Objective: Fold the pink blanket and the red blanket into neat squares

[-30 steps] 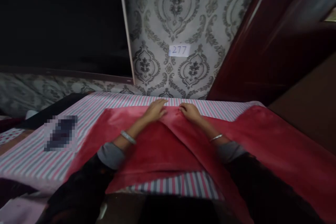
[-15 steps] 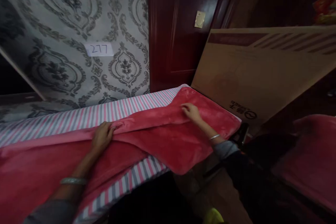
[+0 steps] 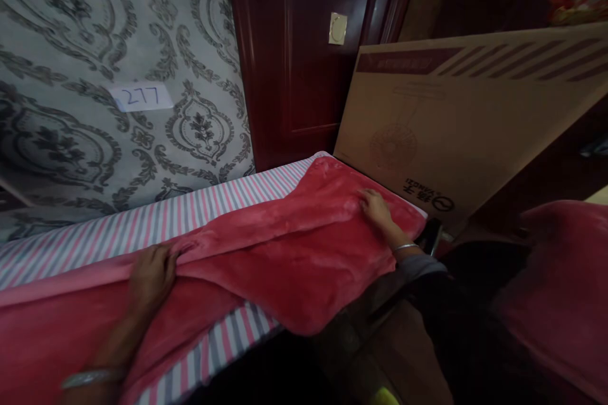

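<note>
left grip — closed on a fold of red fleece blanket | right grip — open, flat on it | pink-and-grey striped bed sheet beneath

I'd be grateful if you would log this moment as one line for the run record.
left hand: grips fold of red fleece blanket | right hand: rests on blanket | under blanket: striped sheet | nearby: cardboard box

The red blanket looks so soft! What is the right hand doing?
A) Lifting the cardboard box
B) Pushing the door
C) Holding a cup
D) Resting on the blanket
D. The right hand rests on the red blanket, close to the cardboard box but not lifting it.
</note>
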A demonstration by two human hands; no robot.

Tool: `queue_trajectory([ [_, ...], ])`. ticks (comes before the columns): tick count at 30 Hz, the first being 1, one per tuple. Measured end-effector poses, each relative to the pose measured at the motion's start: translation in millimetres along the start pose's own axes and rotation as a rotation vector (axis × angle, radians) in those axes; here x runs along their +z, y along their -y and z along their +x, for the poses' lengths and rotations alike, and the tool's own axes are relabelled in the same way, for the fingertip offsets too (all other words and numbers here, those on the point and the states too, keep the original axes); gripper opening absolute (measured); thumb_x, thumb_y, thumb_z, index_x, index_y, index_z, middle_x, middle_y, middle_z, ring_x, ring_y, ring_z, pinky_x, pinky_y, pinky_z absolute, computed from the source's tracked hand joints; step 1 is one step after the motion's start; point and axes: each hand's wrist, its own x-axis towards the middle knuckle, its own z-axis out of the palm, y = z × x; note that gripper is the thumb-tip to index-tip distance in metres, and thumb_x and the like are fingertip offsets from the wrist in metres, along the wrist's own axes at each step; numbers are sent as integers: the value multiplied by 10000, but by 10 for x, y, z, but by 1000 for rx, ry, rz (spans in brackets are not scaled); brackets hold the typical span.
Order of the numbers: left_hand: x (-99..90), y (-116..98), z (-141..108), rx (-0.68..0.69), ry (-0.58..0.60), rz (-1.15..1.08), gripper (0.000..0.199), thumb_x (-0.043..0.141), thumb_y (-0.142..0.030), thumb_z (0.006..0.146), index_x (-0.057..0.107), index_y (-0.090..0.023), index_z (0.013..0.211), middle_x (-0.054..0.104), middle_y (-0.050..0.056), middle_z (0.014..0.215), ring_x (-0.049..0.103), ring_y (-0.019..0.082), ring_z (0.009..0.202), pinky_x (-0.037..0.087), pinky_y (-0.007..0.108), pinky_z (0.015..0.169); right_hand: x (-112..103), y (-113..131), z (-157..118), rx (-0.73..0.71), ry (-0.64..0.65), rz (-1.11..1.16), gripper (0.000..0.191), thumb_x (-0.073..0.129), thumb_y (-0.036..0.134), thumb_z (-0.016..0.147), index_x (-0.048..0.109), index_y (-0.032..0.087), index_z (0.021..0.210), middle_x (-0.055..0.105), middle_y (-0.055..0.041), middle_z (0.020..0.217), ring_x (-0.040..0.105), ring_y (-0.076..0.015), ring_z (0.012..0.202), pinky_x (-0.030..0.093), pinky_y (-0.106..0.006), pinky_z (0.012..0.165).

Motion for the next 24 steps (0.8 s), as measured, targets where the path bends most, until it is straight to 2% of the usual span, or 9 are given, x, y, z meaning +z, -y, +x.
queue_trajectory([
  [6,-8,-42,-23,35,-93,87,264,469,-406,961,611,-192,1019,694,146,980,645,320,924,493,448,813,154,60,121,-3,93,-28,376,496,139,928,728,171,1222,676,-140,1275,646,-256,1109,496,-322,935],
  [11,-19,-72,-19,116,-48,75,223,454,-346,979,626,-204,987,707,128,962,651,296,908,480,420,793,203,98,118,65,79,-68,350,445,177,953,742,149,1136,714,-165,1158,659,-266,1042,498,-327,858],
  [17,-64,-90,32,4,38,32,221,393,-284,961,571,-227,842,667,121,858,617,294,850,475,431,781,57,142,118,93,-18,-76,402,359,184,962,704,136,1163,693,-174,1185,636,-275,1031,481,-347,827],
  [20,-190,-94,146,-76,18,-27,184,378,-270,939,516,-240,821,644,123,856,606,289,855,487,432,804,-73,183,123,116,-111,-43,387,381,184,927,711,147,1126,699,-166,1136,632,-278,992,475,-358,811],
  [24,-520,-85,410,-147,-39,-71,155,375,-277,939,476,-249,824,620,111,866,603,275,880,491,409,832,-301,306,128,155,-197,12,393,392,191,916,707,144,1146,688,-168,1145,619,-282,986,467,-371,818],
])
